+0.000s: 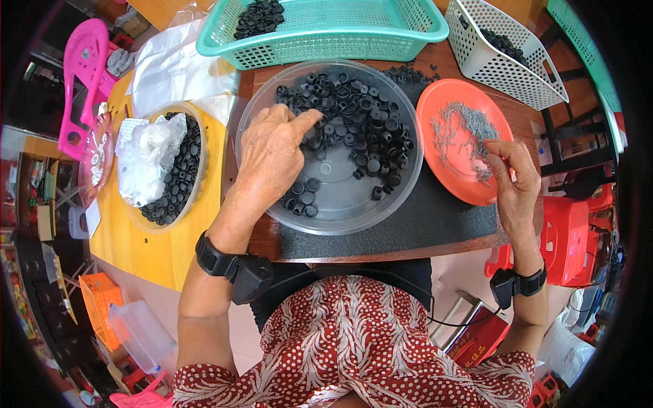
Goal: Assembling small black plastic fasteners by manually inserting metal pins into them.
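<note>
A round clear plastic tub [340,221] stands in front of me with many small black plastic caps [367,129] in it. My left hand [275,146] reaches over its left side, palm down, fingers bent in among the caps; what its fingertips hold is hidden. To the right, an orange-red plate [466,187] carries a loose heap of thin grey metal pins [469,126]. At the plate's right rim is my right hand [515,170], its thumb and forefinger drawn close together beside the pins. Anything between those fingertips is too small to make out.
Behind the tub stands a green basket [320,51] with black parts; a white perforated basket [503,68] is at the back right. At left, another tub [204,163] holds black caps under a white plastic bag [153,160]. Red stools [568,231] stand at right.
</note>
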Action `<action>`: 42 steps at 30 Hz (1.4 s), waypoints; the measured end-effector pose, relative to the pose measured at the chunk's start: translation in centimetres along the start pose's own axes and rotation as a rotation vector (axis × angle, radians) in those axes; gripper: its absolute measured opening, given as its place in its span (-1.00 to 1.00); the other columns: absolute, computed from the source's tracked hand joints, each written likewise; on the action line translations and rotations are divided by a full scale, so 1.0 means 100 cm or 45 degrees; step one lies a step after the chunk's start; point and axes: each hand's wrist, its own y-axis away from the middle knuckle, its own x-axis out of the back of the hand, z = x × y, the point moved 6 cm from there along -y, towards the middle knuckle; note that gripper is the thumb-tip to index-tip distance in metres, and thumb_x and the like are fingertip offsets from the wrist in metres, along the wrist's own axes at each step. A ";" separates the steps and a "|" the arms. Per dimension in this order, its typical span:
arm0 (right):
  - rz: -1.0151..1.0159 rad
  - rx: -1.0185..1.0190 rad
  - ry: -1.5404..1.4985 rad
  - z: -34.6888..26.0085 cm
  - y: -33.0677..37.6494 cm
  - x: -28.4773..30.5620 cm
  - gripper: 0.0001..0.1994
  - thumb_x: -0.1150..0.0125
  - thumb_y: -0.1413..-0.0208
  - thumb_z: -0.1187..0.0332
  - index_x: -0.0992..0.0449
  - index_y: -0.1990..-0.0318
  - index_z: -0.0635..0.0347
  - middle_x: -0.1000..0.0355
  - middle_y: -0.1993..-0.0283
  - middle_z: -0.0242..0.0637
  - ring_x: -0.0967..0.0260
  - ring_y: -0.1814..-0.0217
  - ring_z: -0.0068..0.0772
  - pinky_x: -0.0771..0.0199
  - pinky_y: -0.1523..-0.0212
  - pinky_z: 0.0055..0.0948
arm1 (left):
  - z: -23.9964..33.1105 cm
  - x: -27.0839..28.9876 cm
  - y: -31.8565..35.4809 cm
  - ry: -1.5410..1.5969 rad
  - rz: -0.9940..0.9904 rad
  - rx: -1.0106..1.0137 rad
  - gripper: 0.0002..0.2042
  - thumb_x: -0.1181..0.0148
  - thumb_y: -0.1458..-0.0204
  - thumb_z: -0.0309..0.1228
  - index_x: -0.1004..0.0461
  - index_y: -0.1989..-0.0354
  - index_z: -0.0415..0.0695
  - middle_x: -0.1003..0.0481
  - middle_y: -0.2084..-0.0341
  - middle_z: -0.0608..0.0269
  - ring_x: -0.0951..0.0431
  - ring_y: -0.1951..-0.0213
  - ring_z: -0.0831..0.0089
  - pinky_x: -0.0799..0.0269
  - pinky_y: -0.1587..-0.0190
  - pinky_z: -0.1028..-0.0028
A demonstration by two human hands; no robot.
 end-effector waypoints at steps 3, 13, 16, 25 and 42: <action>0.004 -0.083 -0.099 -0.002 0.004 -0.001 -0.87 -0.14 0.05 0.63 -0.46 0.30 0.30 -0.42 0.33 -0.25 -0.34 0.33 -0.47 -0.34 0.29 -0.57 | 0.011 -0.001 0.006 -0.048 -0.066 -0.102 -0.68 0.07 0.09 -0.65 -0.52 0.18 -0.13 -0.45 0.40 0.09 -0.42 0.29 0.18 -0.31 0.22 0.32; 0.002 -0.131 -0.078 -0.005 0.019 0.003 -0.89 -0.14 0.01 0.60 -0.48 0.30 0.29 -0.45 0.29 -0.29 -0.36 0.28 -0.54 -0.33 0.25 -0.61 | 0.012 0.025 0.023 0.254 0.086 -0.081 -0.81 -0.14 0.25 -0.62 -0.52 0.39 -0.18 -0.45 0.52 0.17 -0.43 0.37 0.18 -0.26 0.27 0.32; 0.018 -0.154 -0.131 -0.006 0.024 -0.002 -0.89 -0.13 0.01 0.60 -0.48 0.30 0.28 -0.45 0.29 -0.29 -0.35 0.30 -0.54 -0.33 0.25 -0.61 | 0.020 0.017 0.025 0.314 0.042 -0.117 -0.87 -0.24 0.31 -0.57 -0.50 0.49 -0.19 -0.41 0.60 0.17 -0.43 0.43 0.17 -0.25 0.31 0.32; 0.085 -0.045 -0.037 -0.021 0.030 0.002 -0.83 -0.12 0.12 0.66 -0.49 0.33 0.27 -0.45 0.37 -0.21 -0.40 0.31 -0.32 -0.38 0.27 -0.47 | 0.037 -0.005 0.019 -0.016 -0.107 -0.224 -0.86 -0.28 0.30 -0.47 -0.46 0.55 -0.23 -0.41 0.58 0.09 -0.43 0.40 0.11 -0.25 0.30 0.27; -0.022 0.140 0.165 0.007 0.001 -0.024 -0.81 -0.11 0.27 0.62 -0.53 0.43 0.16 -0.29 0.55 -0.21 -0.27 0.40 -0.15 -0.28 0.42 -0.25 | 0.032 0.019 0.040 0.431 -0.011 0.171 -0.85 -0.16 0.30 -0.65 -0.47 0.46 -0.30 -0.36 0.60 0.17 -0.33 0.56 0.41 -0.25 0.42 0.50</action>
